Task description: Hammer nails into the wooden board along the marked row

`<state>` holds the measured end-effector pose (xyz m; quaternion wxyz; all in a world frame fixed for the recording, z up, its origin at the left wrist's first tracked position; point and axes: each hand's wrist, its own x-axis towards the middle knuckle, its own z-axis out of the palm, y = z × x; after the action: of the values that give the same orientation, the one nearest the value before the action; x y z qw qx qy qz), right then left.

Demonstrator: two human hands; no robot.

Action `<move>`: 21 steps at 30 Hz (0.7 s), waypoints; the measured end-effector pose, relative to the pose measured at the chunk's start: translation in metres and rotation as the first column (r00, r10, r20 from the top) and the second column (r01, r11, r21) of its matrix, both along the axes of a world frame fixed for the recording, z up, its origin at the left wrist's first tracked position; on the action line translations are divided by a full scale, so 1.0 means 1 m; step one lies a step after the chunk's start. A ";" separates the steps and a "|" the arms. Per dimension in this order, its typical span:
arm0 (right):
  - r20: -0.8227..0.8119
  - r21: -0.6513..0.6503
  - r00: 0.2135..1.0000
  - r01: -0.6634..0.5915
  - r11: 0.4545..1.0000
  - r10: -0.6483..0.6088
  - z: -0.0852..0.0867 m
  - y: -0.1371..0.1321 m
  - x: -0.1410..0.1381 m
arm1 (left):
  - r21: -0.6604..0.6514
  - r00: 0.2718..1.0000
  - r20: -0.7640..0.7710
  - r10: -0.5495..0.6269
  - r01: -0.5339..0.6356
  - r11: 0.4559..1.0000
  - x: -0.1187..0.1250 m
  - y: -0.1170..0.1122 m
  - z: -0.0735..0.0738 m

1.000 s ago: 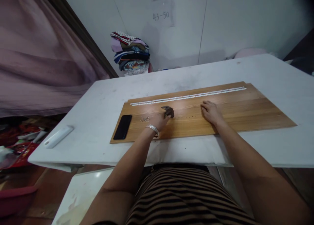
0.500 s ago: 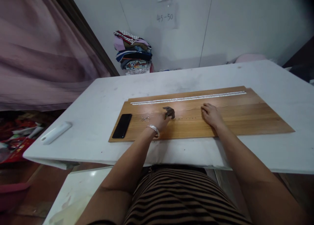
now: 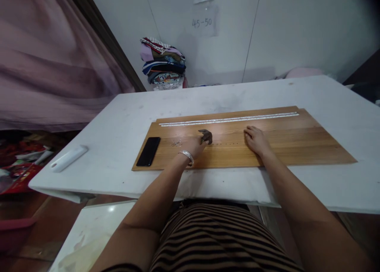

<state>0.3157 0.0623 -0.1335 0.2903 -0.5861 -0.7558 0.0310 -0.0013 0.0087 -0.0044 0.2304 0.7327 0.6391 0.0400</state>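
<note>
White table (image 3: pixel 118 117) carries a wooden board (image 3: pixel 297 141). On it, the left hand (image 3: pixel 194 145) grips a hammer (image 3: pixel 205 136) near loose nails (image 3: pixel 175 143). Right hand (image 3: pixel 257 140) rests palm-down, holding nothing.

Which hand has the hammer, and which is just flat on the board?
The left hand grips the hammer; the right hand lies flat on the wooden board, holding nothing.

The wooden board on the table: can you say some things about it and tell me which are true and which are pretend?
1. The left hand holds a dark hammer. True.
2. The right hand holds a cup. False: it rests flat on the wooden board.
3. A black phone lies on the board's left end. True.
4. The small nails lie on the floor. False: they lie on the board, beside the phone.
</note>
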 end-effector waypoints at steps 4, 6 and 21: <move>0.006 -0.008 1.000 0.002 1.000 -0.002 0.001 0.000 0.000 | -0.011 1.000 0.029 0.012 -0.012 1.000 -0.002 -0.001 0.006; 0.009 -0.006 1.000 0.002 1.000 -0.002 0.002 -0.001 -0.001 | -0.011 0.999 0.045 0.011 -0.010 1.000 -0.003 -0.001 0.005; -0.002 0.000 1.000 -0.005 1.000 0.005 0.000 0.000 -0.001 | -0.033 0.999 0.027 0.032 -0.031 0.999 -0.003 -0.001 0.007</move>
<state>0.3145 0.0628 -0.1333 0.2911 -0.5843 -0.7568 0.0322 -0.0043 0.0074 0.0030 0.2505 0.7180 0.6479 0.0436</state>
